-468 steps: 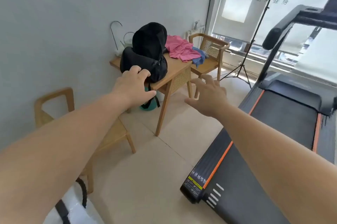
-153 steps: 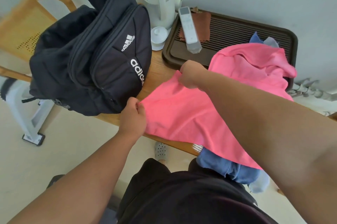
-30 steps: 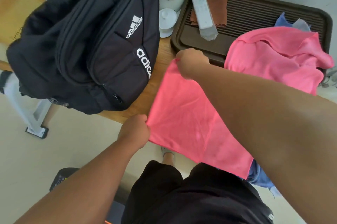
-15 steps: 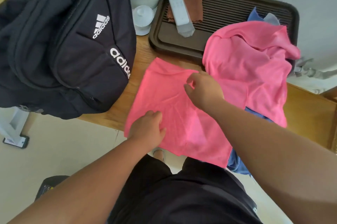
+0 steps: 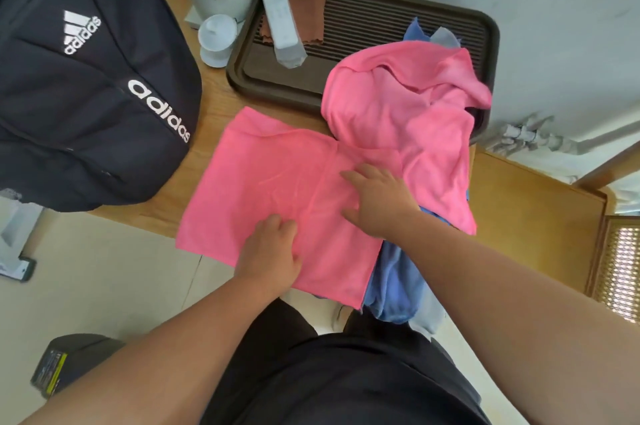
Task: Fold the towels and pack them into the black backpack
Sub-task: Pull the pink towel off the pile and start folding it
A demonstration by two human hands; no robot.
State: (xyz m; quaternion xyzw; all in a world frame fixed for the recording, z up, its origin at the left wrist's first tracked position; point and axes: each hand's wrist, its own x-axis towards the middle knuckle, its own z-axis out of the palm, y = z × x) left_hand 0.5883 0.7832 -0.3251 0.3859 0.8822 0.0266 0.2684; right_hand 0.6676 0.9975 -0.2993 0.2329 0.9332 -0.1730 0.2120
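The step in hand looks like flattening the pink towel [image 5: 277,189] before its next fold. To do it well, I would sweep both palms outward from the middle to chase the faint creases to the edges. Then slide the cloth back from the front edge of the desk [image 5: 533,216], since its near side hangs over that edge with no support. It should also be freed from the heap on its right, so the next fold lines up corner to corner.

The left grip [image 5: 273,251] rests on the towel's near part, grasping nothing, its fingers bent only a little. The right grip [image 5: 377,203] lies released with fingers spread, pressing the cloth towards its right side.

The towel is a thin, bright pink sheet, roughly rectangular, with a straight line running across it under the right grip. It lies at the middle of the front edge.

Its far right corner meets a crumpled second pink towel [image 5: 408,106], which is heaped partly on the slatted brown tray [image 5: 485,29]. A blue towel [image 5: 394,286] dangles over the front edge beneath them. The black backpack [image 5: 86,95] sits just beside, at the left end of the desk.
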